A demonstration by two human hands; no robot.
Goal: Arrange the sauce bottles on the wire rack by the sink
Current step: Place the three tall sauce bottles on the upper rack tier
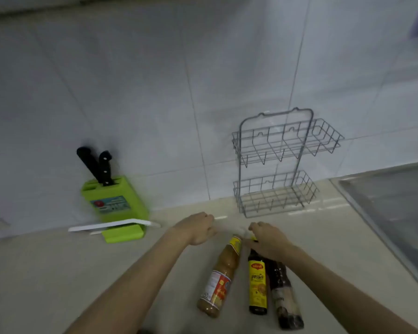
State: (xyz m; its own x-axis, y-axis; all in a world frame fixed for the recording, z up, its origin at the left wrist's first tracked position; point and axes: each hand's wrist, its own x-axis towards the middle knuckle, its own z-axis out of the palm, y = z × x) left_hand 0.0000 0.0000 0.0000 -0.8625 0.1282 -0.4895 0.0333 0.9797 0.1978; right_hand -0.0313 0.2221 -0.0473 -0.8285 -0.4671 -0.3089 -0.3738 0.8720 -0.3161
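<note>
Three sauce bottles (257, 283) stand just below both hands; the right hand (268, 239) covers two tops, grip unclear, the left hand (198, 227) loosely curled; lift by the neck toward the wire rack (278, 165) beyond.

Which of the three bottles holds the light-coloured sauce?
The leftmost bottle, with orange-tan sauce and a red-and-white label; the other two, right of it, are dark.

Head view looks down at counter (58, 273)
</note>
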